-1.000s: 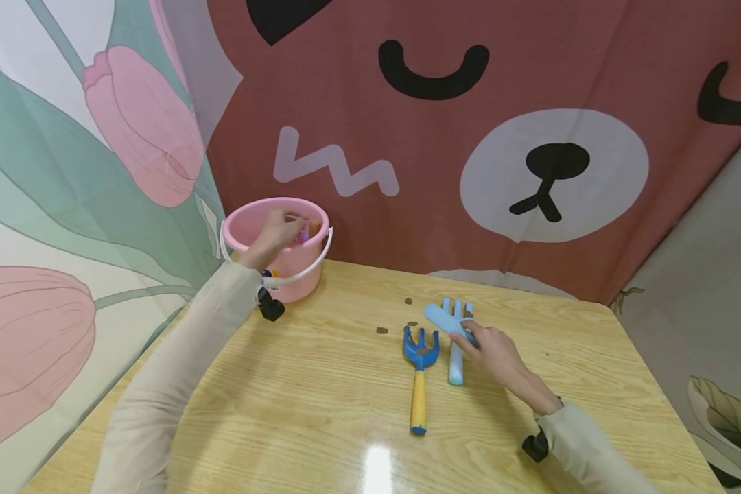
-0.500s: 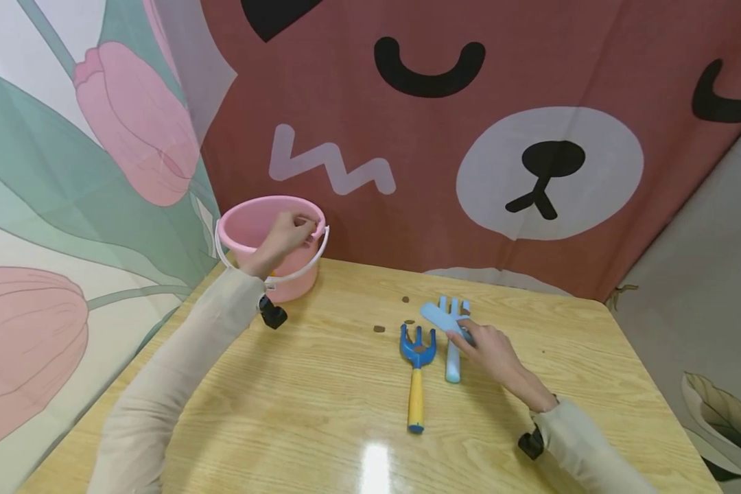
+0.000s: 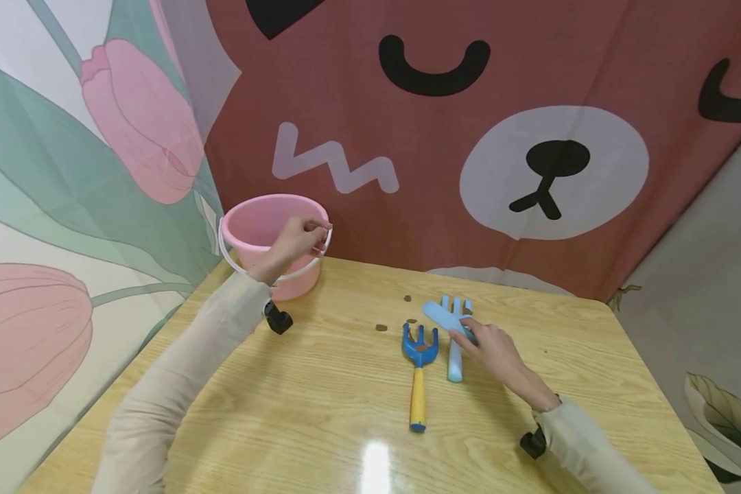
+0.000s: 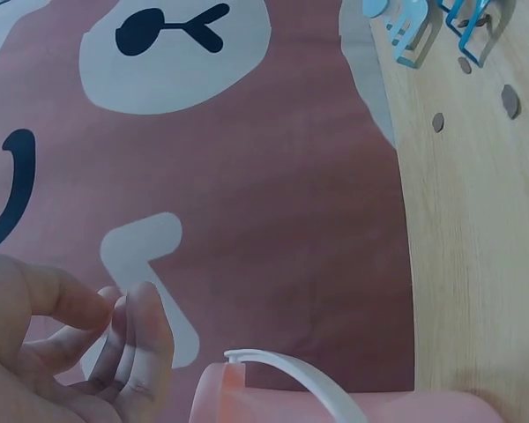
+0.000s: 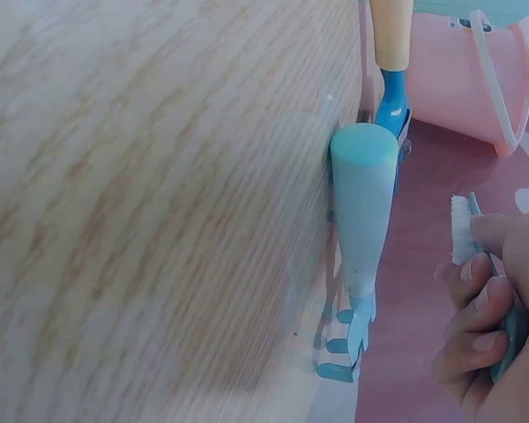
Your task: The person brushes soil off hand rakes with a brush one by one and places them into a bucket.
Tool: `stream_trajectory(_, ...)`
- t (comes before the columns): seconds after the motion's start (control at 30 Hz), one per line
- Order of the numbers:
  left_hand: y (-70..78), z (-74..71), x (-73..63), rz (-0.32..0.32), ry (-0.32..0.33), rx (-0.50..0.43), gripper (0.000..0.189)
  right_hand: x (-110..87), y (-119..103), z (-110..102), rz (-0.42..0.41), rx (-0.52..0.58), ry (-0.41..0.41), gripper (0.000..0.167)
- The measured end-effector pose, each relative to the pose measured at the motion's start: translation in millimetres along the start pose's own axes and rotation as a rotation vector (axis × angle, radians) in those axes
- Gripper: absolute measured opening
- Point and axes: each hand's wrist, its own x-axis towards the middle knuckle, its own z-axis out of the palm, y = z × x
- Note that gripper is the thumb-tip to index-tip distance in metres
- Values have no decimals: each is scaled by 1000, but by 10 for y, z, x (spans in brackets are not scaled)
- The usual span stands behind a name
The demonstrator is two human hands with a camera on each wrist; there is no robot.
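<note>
One brush (image 3: 441, 317) is gripped in the right hand (image 3: 497, 351), above the pale fork (image 3: 455, 363) on the table (image 3: 321, 384), beside the yellow-handled fork (image 3: 418, 387) — the left hand (image 3: 299, 240), fingers loosely bent, is at the rim of the bucket (image 3: 256, 223).

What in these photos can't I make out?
Pink bucket, inside floor: head view, hidden by its near wall and the left hand.
Bucket label, its print: right wrist view, too small and blurred.
Brush, part of it: head view, under the right hand.
Yellow-handled fork, handle end: right wrist view, cut off by the top edge.
</note>
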Motion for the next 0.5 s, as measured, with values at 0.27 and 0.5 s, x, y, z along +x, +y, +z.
stream_trajectory(0.27, -25, 92, -35, -25, -17, -7, 25, -19, 32, -8, 1, -4, 10, 48)
stream_trajectory(0.5, -131, 168, -78, -23, -78, 14, 25, -32, 48, -20, 5, -12, 16, 47)
